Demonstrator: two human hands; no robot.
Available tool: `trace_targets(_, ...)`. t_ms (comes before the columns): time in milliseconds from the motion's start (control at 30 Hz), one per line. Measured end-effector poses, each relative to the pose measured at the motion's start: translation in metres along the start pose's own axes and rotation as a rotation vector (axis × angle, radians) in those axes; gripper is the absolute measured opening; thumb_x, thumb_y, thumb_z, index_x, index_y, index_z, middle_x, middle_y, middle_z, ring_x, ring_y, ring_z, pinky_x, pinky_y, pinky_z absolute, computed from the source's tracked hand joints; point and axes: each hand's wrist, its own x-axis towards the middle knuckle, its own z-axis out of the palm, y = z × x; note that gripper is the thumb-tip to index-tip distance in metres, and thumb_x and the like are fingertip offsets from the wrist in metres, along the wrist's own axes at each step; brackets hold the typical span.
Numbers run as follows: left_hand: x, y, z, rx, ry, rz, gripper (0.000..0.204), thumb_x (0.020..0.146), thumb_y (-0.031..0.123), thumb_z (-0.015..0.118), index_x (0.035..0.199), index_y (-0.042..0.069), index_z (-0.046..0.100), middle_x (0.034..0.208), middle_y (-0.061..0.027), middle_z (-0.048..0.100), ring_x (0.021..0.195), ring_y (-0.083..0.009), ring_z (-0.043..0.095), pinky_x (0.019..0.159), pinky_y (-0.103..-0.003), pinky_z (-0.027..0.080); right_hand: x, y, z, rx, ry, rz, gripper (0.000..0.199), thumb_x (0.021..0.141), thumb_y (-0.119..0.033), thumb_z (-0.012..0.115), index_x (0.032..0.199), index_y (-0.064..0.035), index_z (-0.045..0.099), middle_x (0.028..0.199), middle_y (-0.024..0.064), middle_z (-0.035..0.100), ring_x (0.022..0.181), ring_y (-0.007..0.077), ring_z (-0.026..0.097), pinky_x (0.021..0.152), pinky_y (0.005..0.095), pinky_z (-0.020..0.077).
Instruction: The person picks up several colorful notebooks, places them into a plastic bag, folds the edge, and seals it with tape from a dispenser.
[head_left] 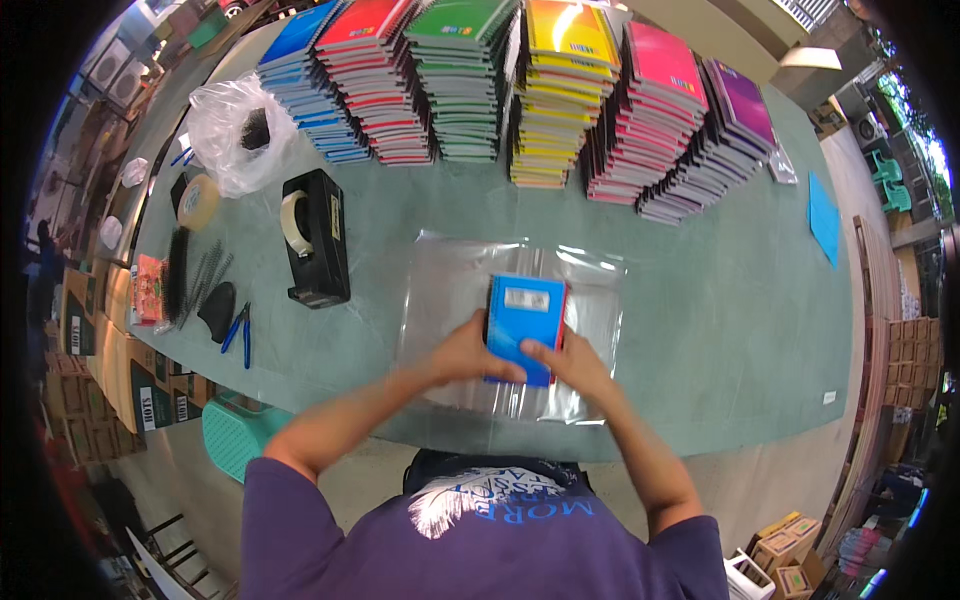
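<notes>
Between my two hands is a small blue spiral notebook with a pale label on its cover. A red edge shows along its right side, so at least one more notebook lies beneath it. My left hand grips the lower left side, its thumb along the bottom edge. From the right, my right hand closes round the other side, with its thumb on the blue cover. Under the notebooks a clear plastic sheet or bag lies flat on the green table. The undersides of my fingers are hidden.
Tall stacks of blue, red, green, yellow, pink and purple notebooks line the far side. At left are a black tape dispenser, a crumpled plastic bag, a tape roll, and blue-handled pliers. A blue sheet lies far right.
</notes>
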Motion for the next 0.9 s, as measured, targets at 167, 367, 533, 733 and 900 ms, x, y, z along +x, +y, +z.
trace_targets(167,0.011,0.000,-0.012,-0.391,-0.322,-0.288,0.081,0.055,0.020,0.085,0.124,0.006,0.045,0.113,-0.0090,0.057,0.106,-0.0204,0.054,0.089,-0.034,0.045,0.007,-0.016,0.005,-0.390,-0.066,0.187,0.077,0.071,-0.077,0.042,0.074,-0.0025,0.062,0.059,0.0099,0.061,0.057,0.0200,0.063,0.059,0.0333,0.0504)
trace_targets(367,0.014,-0.011,-0.006,-0.396,-0.304,-0.295,0.077,0.057,0.016,0.083,0.124,0.005,0.045,0.111,-0.0080,0.058,0.101,-0.0202,0.057,0.087,-0.033,0.046,0.007,-0.009,0.005,-0.410,-0.044,0.154,0.078,0.072,-0.078,0.038,0.063,-0.0049,0.063,0.053,0.0093,0.059,0.054,0.0204,0.063,0.057,0.0339,0.0501)
trace_targets(533,0.011,-0.002,-0.008,-0.214,-0.188,-0.361,0.073,0.062,0.024,0.082,0.122,0.001,0.047,0.110,-0.0107,0.059,0.096,-0.0202,0.059,0.081,-0.032,0.048,0.004,-0.012,0.005,-0.425,-0.006,0.149,0.078,0.071,-0.079,0.038,0.059,-0.0059,0.062,0.052,0.0085,0.059,0.053,0.0206,0.063,0.055,0.0320,0.0502)
trace_targets(733,-0.005,0.020,-0.007,-0.177,-0.085,-0.363,0.078,0.060,0.029,0.083,0.120,-0.005,0.046,0.108,-0.0142,0.059,0.094,-0.0207,0.060,0.080,-0.032,0.049,0.001,-0.020,0.009,-0.466,0.003,0.150,0.080,0.069,-0.080,0.039,0.063,-0.0044,0.064,0.053,0.0091,0.059,0.056,0.0223,0.064,0.058,0.0329,0.0514)
trace_targets(900,-0.033,0.022,0.012,-0.017,0.247,-0.126,0.068,0.064,0.025,0.080,0.115,-0.005,0.047,0.104,-0.0137,0.059,0.091,-0.0205,0.059,0.077,-0.032,0.048,0.006,0.001,0.011,-0.500,0.076,0.113,0.083,0.069,-0.081,0.037,0.068,-0.0022,0.064,0.055,0.0104,0.060,0.061,0.0252,0.065,0.063,0.0366,0.0519)
